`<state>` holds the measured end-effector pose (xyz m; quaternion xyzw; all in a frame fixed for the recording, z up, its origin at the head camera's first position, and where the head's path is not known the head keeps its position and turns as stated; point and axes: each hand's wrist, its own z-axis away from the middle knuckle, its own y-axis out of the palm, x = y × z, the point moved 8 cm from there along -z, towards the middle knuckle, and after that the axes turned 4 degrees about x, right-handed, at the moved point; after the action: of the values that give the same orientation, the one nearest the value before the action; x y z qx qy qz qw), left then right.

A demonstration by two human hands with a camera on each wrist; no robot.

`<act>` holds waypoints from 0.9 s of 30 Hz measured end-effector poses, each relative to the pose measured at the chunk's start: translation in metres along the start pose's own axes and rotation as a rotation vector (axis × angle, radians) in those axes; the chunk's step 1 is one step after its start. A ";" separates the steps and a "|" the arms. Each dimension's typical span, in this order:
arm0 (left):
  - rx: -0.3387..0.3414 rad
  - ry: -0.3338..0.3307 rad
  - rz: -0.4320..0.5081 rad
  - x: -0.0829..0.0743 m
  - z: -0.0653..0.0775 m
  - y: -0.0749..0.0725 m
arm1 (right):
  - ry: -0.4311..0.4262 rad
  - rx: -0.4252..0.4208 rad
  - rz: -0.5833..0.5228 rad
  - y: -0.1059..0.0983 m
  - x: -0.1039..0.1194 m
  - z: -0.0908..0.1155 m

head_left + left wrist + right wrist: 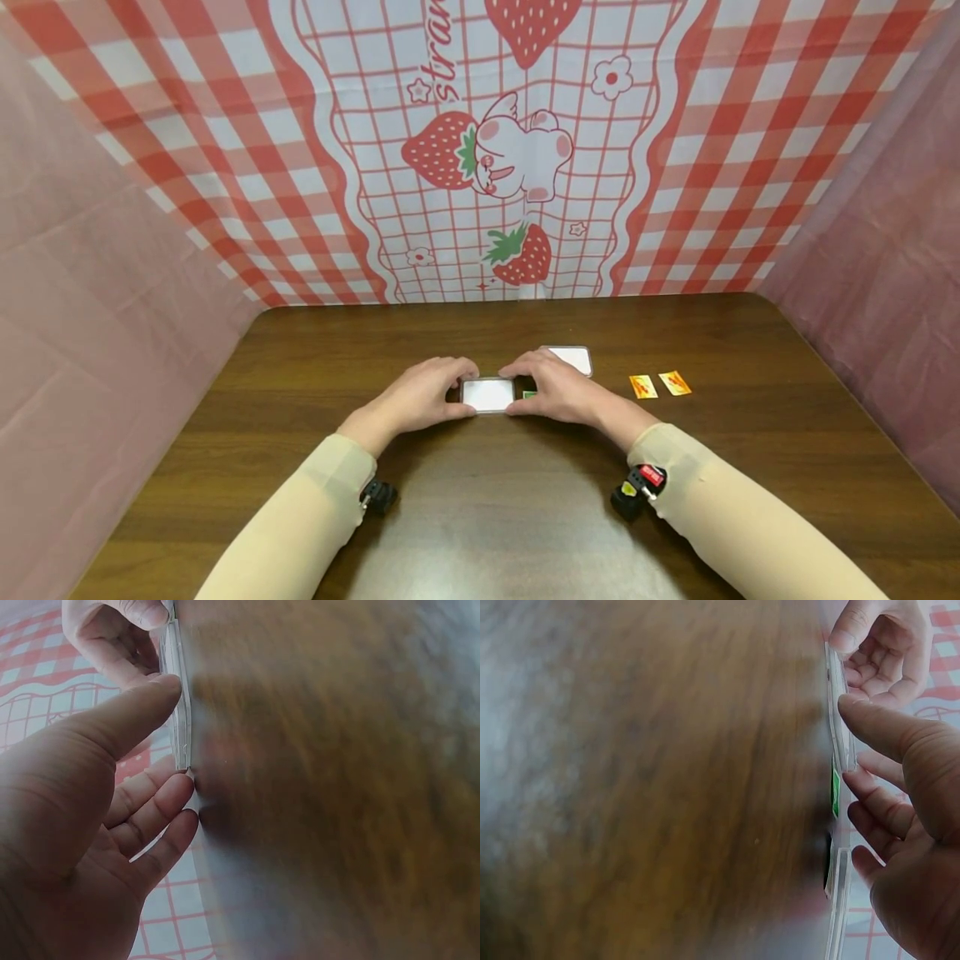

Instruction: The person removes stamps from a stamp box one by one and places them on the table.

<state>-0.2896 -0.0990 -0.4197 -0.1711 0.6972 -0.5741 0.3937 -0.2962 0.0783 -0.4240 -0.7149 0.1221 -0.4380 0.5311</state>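
A small flat rectangular case (488,396), white with a clear rim, lies at the middle of the wooden table. My left hand (424,395) holds its left end, thumb at the near edge and fingers toward the far edge. At the right end my right hand (558,390) grips it the same way. Edge-on in the left wrist view, the case (180,712) looks thin and transparent at its sides. A small green piece (835,791) lies just right of the case, mostly covered by my right hand in the head view.
A second white, clear-rimmed case (576,358) lies behind my right hand, which hides part of it. Two small orange-yellow packets (642,387) (675,383) lie farther right on the table (480,500). A red-checked strawberry cloth (517,275) hangs along the table's back edge.
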 end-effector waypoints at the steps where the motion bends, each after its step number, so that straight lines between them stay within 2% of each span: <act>1: 0.002 0.000 -0.003 0.000 0.000 0.000 | -0.003 0.000 0.001 0.000 0.000 0.000; 6: 0.007 -0.006 -0.016 0.001 -0.001 0.001 | -0.012 -0.005 -0.001 0.001 -0.002 -0.001; 13: 0.019 -0.017 -0.031 0.000 0.000 0.002 | -0.082 -0.078 -0.039 0.017 -0.034 -0.009; 15: 0.020 -0.014 -0.036 0.000 0.000 0.002 | -0.083 -0.075 -0.039 0.018 -0.037 -0.010; 22: 0.037 -0.002 -0.057 -0.003 0.000 0.000 | -0.102 -0.069 -0.004 0.011 -0.024 -0.008; 27: 0.047 -0.003 -0.051 -0.003 0.000 0.000 | -0.118 -0.069 0.020 0.016 -0.032 -0.010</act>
<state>-0.2881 -0.0966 -0.4188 -0.1806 0.6784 -0.5999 0.3837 -0.3181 0.0853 -0.4535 -0.7562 0.1128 -0.3853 0.5167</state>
